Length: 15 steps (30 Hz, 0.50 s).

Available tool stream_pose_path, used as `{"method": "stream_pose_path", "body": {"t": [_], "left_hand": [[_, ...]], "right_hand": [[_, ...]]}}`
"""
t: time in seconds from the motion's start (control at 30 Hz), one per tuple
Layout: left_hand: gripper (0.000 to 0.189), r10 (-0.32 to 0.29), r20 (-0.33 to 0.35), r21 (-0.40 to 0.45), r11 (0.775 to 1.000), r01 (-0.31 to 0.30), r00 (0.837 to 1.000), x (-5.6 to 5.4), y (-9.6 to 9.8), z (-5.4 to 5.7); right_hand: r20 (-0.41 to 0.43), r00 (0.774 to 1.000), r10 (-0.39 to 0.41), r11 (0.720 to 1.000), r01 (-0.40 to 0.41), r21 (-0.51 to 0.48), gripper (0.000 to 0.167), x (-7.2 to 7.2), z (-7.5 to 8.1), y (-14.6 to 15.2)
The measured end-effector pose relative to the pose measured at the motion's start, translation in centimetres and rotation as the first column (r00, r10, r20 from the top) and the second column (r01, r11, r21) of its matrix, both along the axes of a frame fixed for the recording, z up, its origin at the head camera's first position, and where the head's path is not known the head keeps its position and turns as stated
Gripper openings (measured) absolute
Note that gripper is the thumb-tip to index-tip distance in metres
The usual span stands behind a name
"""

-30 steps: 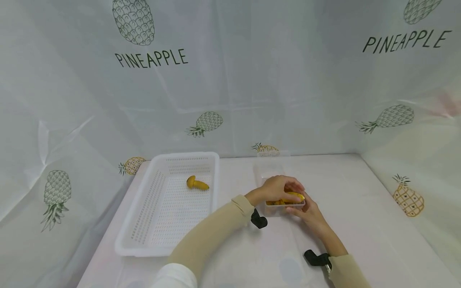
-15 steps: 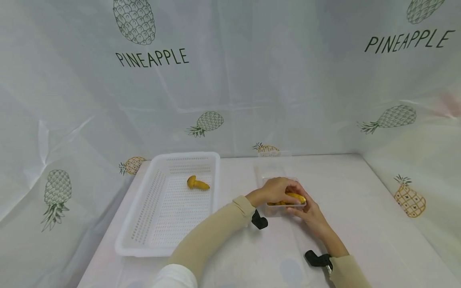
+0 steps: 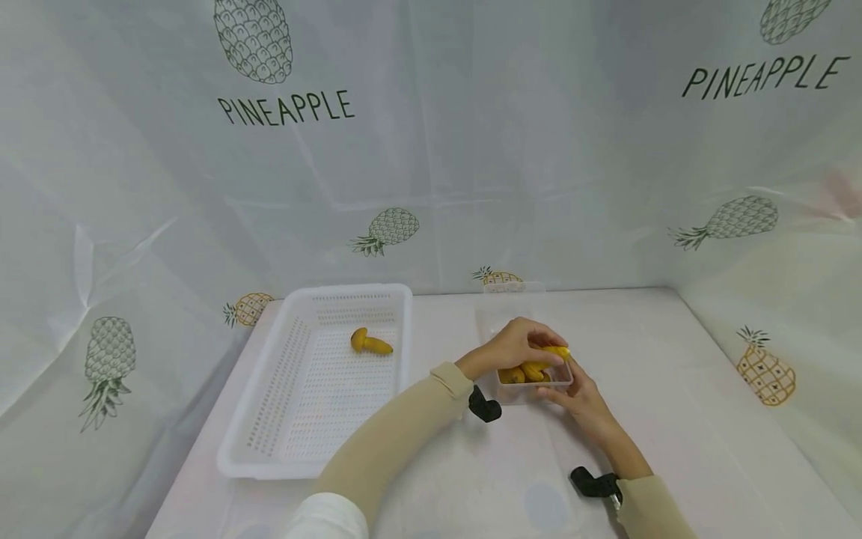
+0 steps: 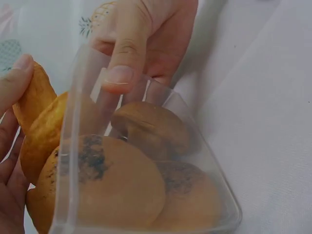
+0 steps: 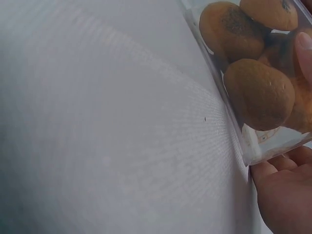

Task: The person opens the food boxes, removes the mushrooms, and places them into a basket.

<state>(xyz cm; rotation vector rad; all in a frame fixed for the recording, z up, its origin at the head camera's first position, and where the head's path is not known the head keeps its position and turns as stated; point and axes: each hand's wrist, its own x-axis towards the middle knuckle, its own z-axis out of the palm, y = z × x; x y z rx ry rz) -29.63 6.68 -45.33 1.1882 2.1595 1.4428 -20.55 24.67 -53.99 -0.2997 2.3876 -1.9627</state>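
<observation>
My left hand (image 3: 512, 348) pinches a yellow-brown mushroom (image 3: 556, 350) at the top of a clear plastic box (image 3: 532, 395). In the left wrist view, the thumb and fingers hold this mushroom (image 4: 36, 97) by its narrow part, beside the box wall. My right hand (image 3: 584, 404) grips the box's right side, thumb (image 4: 122, 73) on the front wall and fingers behind. Several mushrooms (image 5: 258, 95) lie inside, some with dark-speckled patches. The box's lid (image 3: 515, 307) stands open behind it. Another mushroom (image 3: 370, 342) lies in a white perforated basket (image 3: 232, 449) at left.
A white table (image 3: 673, 389) bears the basket and box. Behind and beside it hangs a pale sheet (image 3: 512, 165) printed with pineapples. Black wrist mounts (image 3: 592, 484) sit on both wrists, close to the box and tabletop.
My left hand has risen a little from the box with the mushroom, uncovering more of the mushrooms inside. My right hand and the basket stay in place.
</observation>
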Motion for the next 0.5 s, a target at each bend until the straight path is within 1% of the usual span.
{"method": "stream_pose_path", "body": {"t": [0.1,0.2,0.3,0.4,0.5], "left_hand": [[0.026,0.011,0.043,0.040,0.999,-0.012,0.999,-0.1,-0.2,0.3],[0.026,0.031,0.058,0.060,0.998,-0.034,0.998,-0.2,-0.4,0.6],[0.027,0.069,0.066,0.075,0.994,-0.074,0.995,-0.4,-0.7,1.1],[0.028,0.110,0.070,0.091,0.989,-0.117,0.991,-0.8,-1.1,1.5],[0.029,0.152,0.104,0.107,0.981,-0.163,0.983,-1.2,-1.6,2.1]], "right_hand": [[0.000,1.000,0.014,1.000,-0.014,-0.019,0.089,-0.1,0.1,0.0],[-0.004,1.000,0.024,0.999,-0.024,-0.029,0.091,-0.1,0.1,-0.1],[-0.014,1.000,0.028,0.999,-0.028,-0.021,0.093,-0.2,0.2,-0.1],[-0.017,0.999,0.027,1.000,-0.028,-0.006,0.093,-0.3,0.3,0.0],[-0.013,1.000,0.013,1.000,-0.012,0.009,0.094,-0.3,0.4,0.0]]}}
